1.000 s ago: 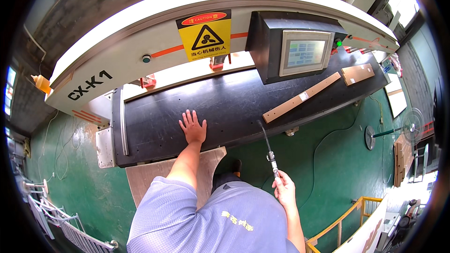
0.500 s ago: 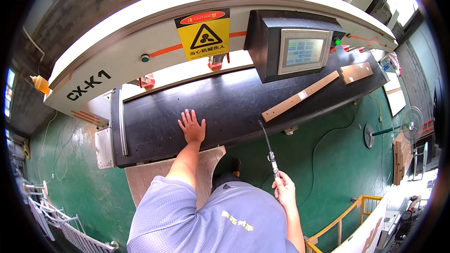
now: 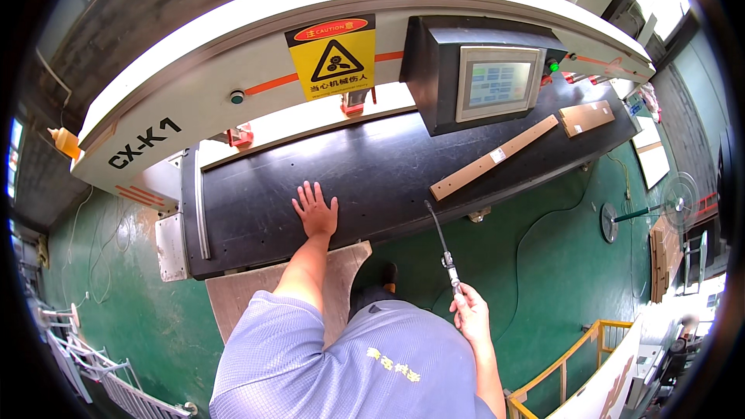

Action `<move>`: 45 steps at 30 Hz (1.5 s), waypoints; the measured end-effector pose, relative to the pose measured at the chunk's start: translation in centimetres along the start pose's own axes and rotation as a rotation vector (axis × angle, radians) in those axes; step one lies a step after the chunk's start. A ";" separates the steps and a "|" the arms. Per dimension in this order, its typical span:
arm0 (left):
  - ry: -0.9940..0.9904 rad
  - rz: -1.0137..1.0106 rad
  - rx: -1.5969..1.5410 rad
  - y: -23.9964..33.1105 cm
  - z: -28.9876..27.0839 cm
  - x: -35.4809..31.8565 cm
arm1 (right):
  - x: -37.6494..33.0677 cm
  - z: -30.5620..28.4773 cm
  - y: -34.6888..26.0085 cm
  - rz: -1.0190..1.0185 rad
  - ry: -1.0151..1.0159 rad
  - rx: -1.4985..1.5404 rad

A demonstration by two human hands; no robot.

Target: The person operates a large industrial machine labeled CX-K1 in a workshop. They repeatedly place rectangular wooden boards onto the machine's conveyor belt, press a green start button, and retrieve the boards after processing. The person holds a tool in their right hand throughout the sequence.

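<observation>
My left hand (image 3: 317, 211) lies flat on the black machine table (image 3: 372, 159), fingers spread and nothing under them that I can see. In my right hand (image 3: 471, 313) is what looks like an air blow gun (image 3: 448, 264), with a silver body and a long, thin dark nozzle. Its tip comes near the table's front edge, close to the near end of a long brown board (image 3: 494, 157) with a white label. Farther right on the table lie shorter brown boards (image 3: 587, 118). My palm hides part of the blow gun's handle.
A white machine beam (image 3: 272, 50) spans behind the table, carrying a control screen (image 3: 498, 83) and red-footed clamps (image 3: 240, 136). At the table's front left stands a worn wooden board (image 3: 248, 295). On the green floor are a hose (image 3: 518, 264), a fan (image 3: 680, 200) and a yellow frame (image 3: 563, 376).
The view has shifted very slightly, so the machine and boards sit a little farther left. Both hands keep their poses, and the blow gun stays in my right hand.
</observation>
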State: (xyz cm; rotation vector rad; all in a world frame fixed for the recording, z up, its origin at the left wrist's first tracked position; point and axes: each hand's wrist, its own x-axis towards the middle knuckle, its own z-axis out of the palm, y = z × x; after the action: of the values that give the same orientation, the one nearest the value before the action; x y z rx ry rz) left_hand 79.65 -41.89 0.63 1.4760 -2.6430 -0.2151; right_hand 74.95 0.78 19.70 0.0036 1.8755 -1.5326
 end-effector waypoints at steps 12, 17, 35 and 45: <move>-0.006 0.001 -0.009 -0.1 0.2 0.0 | -0.1 0.0 -0.3 0.028 -0.025 -0.035; -0.016 -0.003 -0.005 0.0 -0.1 0.0 | -0.1 0.1 -0.3 0.023 -0.033 -0.028; 0.016 0.002 -0.001 0.1 -0.1 -0.1 | -0.1 0.1 -0.1 0.047 -0.056 -0.046; 0.024 0.007 -0.006 0.1 -0.1 -0.1 | 0.1 0.1 -0.1 0.064 -0.067 -0.047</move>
State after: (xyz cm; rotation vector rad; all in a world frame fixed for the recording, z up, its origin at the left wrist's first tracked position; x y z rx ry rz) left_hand 79.65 -41.79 0.75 1.4581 -2.6260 -0.2036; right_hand 74.94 0.61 19.76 -0.0094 1.8406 -1.4286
